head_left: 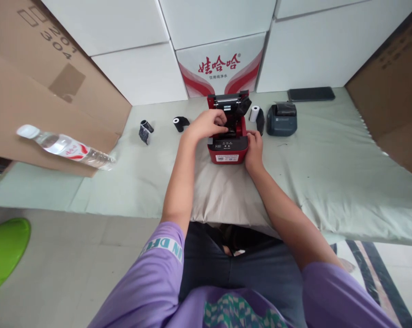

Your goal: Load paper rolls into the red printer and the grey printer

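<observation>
A small red printer [227, 152] stands on the pale green cloth [328, 173] with its lid [228, 99] tipped up at the back. My left hand [207, 124] reaches into the printer's open bay, fingers curled over something dark inside; what it grips is hidden. My right hand [254, 148] presses against the printer's right side and steadies it. Just right of the printer stands a white paper roll [254, 113] beside a black wrapper [260, 122].
A dark blue-grey printer [282, 120] sits right of the red one, a black phone [311, 94] behind it. Two black rolls [180, 123] [145, 130] lie to the left. A water bottle [65, 147] rests on a cardboard box [38, 91]. White cartons [222, 64] line the back.
</observation>
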`<state>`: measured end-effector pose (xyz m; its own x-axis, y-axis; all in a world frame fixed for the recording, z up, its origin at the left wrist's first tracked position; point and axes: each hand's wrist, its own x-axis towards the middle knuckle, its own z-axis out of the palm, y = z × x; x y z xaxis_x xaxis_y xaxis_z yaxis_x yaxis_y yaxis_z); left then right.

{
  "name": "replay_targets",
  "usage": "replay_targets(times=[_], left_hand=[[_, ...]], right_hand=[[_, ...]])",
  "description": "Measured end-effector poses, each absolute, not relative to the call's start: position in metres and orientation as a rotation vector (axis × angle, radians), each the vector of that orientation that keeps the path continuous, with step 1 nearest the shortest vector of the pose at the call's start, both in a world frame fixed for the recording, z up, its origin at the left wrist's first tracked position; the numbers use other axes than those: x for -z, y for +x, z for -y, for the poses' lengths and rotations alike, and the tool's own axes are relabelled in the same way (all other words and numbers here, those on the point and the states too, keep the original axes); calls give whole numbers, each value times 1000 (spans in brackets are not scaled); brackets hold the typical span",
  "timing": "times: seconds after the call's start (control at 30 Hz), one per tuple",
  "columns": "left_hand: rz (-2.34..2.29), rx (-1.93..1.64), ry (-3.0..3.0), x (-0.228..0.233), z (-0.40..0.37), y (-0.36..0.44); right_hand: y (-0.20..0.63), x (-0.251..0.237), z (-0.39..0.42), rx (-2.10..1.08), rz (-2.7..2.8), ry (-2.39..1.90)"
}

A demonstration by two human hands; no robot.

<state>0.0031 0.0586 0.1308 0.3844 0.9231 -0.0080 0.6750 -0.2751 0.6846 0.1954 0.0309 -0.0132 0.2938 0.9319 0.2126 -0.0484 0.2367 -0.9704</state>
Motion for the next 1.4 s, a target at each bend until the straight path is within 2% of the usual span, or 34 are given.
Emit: replay_targets(times=[0.4,0.77,0.9,1.2,1.4], left_hand=[[-1220,-451,2116,-131,-60,9],[-1102,-493,1998,-163,-39,-14],[-1139,-507,2041,-170,-34,-12],[-1407,-149,2386,-175,-1,47],[-1476,-118,2419,-182,17,60]], right_hand=[[191,-1,-26,-920,931,-1099],[189,-7,-22,-907,935,-1117],[190,-9,-22,-931,921,-1089],[196,-6,-25,-904,992,-1078],[195,-4,-28,-948,910,-1065]])
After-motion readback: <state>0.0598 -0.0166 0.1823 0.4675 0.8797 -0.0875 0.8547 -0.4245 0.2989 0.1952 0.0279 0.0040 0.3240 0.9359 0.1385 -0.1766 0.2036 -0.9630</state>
